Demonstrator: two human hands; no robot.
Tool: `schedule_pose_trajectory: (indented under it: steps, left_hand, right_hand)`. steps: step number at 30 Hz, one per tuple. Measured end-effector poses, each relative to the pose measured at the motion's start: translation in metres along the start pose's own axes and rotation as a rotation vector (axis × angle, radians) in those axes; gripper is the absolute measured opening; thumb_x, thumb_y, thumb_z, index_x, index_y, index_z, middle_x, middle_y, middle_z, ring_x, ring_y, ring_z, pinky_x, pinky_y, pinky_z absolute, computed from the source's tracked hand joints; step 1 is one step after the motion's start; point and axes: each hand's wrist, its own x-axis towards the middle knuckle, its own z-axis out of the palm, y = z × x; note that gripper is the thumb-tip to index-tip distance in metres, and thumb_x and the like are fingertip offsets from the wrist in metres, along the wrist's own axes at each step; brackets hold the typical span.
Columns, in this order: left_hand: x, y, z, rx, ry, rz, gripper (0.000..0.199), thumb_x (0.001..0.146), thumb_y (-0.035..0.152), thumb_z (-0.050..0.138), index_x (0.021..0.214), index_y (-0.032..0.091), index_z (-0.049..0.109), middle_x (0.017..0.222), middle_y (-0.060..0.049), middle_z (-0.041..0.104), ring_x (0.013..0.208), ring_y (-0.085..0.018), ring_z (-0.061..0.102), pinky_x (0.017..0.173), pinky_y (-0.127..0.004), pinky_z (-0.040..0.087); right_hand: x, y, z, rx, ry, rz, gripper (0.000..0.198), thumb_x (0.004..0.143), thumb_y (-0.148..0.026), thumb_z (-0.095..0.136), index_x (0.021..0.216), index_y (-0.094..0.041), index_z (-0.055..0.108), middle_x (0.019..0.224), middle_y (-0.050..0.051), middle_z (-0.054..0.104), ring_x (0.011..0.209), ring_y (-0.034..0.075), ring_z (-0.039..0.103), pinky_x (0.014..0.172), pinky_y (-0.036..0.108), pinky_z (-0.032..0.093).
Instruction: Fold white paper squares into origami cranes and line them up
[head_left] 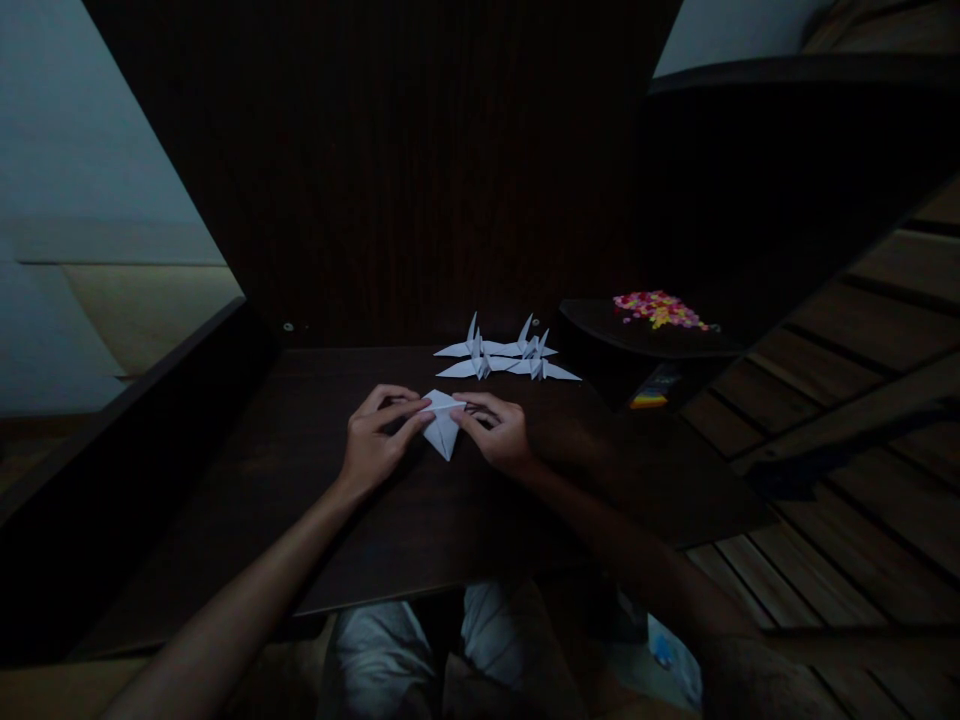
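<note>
Between my hands lies a folded white sheet of origami paper [444, 424], kite-shaped, its long point toward me and creases running across it. My left hand [381, 432] pinches its left corner between thumb and fingers. On the opposite side, my right hand [495, 425] grips the right corner, with the thumb on the paper's face. Just beyond the sheet stand several white paper cranes [481, 366] in two rows, wings spread and necks raised. Both hands rest close to the dark tabletop.
The dark wooden desk [300, 500] has a tall back panel [390, 180] and a raised left side [135, 420]. On a small shelf [600, 325] at right lies a pile of pink and yellow bits [660, 308]. A small box with a coloured edge [651, 390] sits beneath it.
</note>
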Motion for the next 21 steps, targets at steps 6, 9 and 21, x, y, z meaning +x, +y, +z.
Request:
schedule_pose_trajectory:
  steps: [6,9,21]
  left_hand:
    - [0.002,-0.005,0.004,-0.417,-0.077,-0.427,0.071,0.069,0.038,0.075,0.131,0.014,0.049,0.119,-0.016,0.062,0.091,-0.021,0.065,0.078,-0.036,0.054]
    - [0.004,-0.005,0.003,-0.511,-0.126,-0.555,0.074,0.063,0.043,0.078,0.125,0.01,0.054,0.103,-0.014,0.07,0.093,-0.025,0.067,0.08,-0.037,0.054]
    - [0.004,-0.006,0.002,-0.46,-0.141,-0.571,0.049,0.06,0.042,0.08,0.097,0.012,0.07,0.096,-0.012,0.073,0.089,-0.027,0.067,0.08,-0.039,0.053]
  right_hand:
    - [0.0,0.0,0.001,0.067,0.005,0.095,0.037,0.074,-0.03,0.07,0.108,-0.019,0.065,0.096,0.008,0.072,0.083,0.018,0.069,0.071,0.028,0.058]
    - [0.0,0.003,0.001,0.105,-0.016,0.124,0.043,0.074,-0.03,0.069,0.115,-0.02,0.061,0.094,0.008,0.072,0.086,0.018,0.069,0.073,0.029,0.057]
    - [0.007,0.011,0.003,0.231,-0.085,0.28,0.031,0.067,-0.035,0.074,0.09,-0.016,0.065,0.08,0.005,0.071,0.073,0.016,0.067,0.063,0.027,0.055]
